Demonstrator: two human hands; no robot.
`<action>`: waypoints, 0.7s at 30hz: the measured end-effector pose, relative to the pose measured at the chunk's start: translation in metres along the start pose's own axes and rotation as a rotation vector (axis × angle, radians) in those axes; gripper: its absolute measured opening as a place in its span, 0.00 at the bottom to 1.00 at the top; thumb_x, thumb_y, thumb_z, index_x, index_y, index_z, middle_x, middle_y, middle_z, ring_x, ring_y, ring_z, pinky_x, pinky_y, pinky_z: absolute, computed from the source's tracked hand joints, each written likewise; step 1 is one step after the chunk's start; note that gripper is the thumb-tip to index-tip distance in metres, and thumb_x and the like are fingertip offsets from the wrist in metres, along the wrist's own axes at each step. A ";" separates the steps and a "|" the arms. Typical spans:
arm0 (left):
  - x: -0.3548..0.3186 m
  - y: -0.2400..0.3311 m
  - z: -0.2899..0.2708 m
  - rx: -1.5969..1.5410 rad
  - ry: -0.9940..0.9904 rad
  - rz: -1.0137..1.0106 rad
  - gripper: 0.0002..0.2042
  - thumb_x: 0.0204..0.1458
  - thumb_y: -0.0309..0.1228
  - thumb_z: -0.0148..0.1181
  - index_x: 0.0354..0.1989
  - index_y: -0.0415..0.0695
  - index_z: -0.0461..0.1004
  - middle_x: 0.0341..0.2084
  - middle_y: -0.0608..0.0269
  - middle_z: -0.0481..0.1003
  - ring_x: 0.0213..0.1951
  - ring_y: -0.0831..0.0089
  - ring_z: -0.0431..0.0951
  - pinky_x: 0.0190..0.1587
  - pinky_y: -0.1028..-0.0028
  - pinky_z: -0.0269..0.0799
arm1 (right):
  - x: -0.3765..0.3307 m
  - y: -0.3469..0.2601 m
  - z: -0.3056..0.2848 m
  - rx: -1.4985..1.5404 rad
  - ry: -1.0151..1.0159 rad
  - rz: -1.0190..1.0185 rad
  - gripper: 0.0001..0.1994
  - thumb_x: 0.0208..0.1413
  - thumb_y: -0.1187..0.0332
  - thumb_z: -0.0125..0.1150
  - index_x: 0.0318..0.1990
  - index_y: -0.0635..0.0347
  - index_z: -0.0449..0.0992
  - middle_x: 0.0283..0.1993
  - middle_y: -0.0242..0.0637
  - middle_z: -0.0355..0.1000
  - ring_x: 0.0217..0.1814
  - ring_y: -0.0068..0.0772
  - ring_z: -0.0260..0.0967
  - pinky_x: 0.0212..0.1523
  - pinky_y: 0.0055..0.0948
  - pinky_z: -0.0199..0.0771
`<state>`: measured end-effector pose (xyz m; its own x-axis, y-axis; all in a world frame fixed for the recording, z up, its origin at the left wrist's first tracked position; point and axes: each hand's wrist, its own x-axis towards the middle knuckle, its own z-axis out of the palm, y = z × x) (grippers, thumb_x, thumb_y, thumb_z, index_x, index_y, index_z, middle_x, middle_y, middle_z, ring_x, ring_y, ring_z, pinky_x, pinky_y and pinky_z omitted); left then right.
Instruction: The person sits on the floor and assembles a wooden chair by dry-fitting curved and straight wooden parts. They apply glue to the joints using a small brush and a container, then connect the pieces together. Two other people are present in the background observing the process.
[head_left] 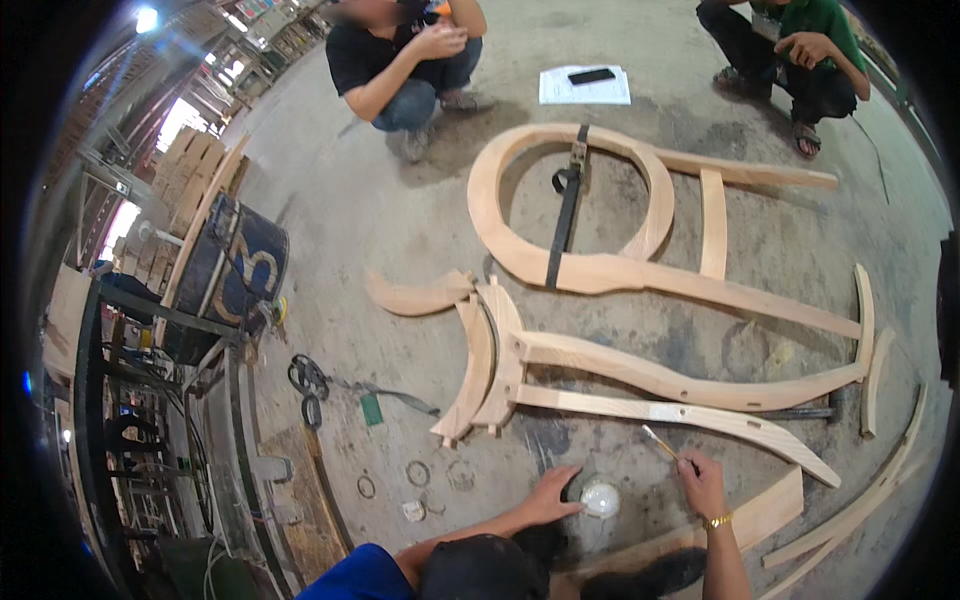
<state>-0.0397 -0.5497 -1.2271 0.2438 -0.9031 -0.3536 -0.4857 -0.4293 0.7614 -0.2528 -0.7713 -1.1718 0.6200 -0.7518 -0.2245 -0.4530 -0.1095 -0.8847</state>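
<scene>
My right hand (703,487) is closed on a thin brush (660,442). The brush's pale tip points up and left, close to a long curved wooden leg (660,411). Beside a small round container of white liquid (600,498), my left hand (550,497) is open with thumb and fingers apart. The thumb comes near the container's rim; I cannot tell whether it touches. A second curved wooden leg (640,368) lies beyond the first, and both meet curved wooden pieces (508,350) at their left ends.
Farther off lies a rounded wooden frame (490,200) with a black strap (566,222) across it. Loose wooden strips (880,490) are at the right. Two people crouch beyond, near papers (585,88) with a phone. A dark drum (235,260) and metal frame stand left.
</scene>
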 end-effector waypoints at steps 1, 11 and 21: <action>0.001 -0.002 -0.001 0.038 0.008 0.020 0.36 0.39 0.40 0.66 0.58 0.39 0.61 0.55 0.46 0.64 0.57 0.49 0.61 0.61 0.59 0.55 | -0.003 0.004 -0.001 -0.026 0.003 -0.002 0.08 0.55 0.69 0.53 0.33 0.65 0.75 0.23 0.41 0.72 0.25 0.32 0.70 0.31 0.29 0.69; -0.007 -0.010 0.001 0.273 0.099 0.077 0.38 0.34 0.30 0.68 0.59 0.41 0.60 0.54 0.48 0.60 0.56 0.48 0.59 0.58 0.54 0.55 | -0.010 -0.010 -0.007 -0.311 -0.285 -0.073 0.08 0.53 0.67 0.56 0.34 0.61 0.77 0.29 0.45 0.74 0.31 0.46 0.73 0.33 0.35 0.72; 0.003 -0.020 0.004 0.387 0.146 0.160 0.35 0.33 0.30 0.72 0.56 0.50 0.66 0.50 0.55 0.62 0.51 0.54 0.62 0.49 0.58 0.57 | -0.028 -0.015 0.056 -0.907 -0.498 -0.273 0.04 0.47 0.69 0.52 0.24 0.57 0.71 0.26 0.39 0.71 0.28 0.45 0.73 0.27 0.40 0.73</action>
<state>-0.0328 -0.5433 -1.2459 0.2427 -0.9590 -0.1464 -0.7987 -0.2832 0.5309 -0.2281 -0.7122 -1.1752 0.8711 -0.3014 -0.3877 -0.4396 -0.8304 -0.3423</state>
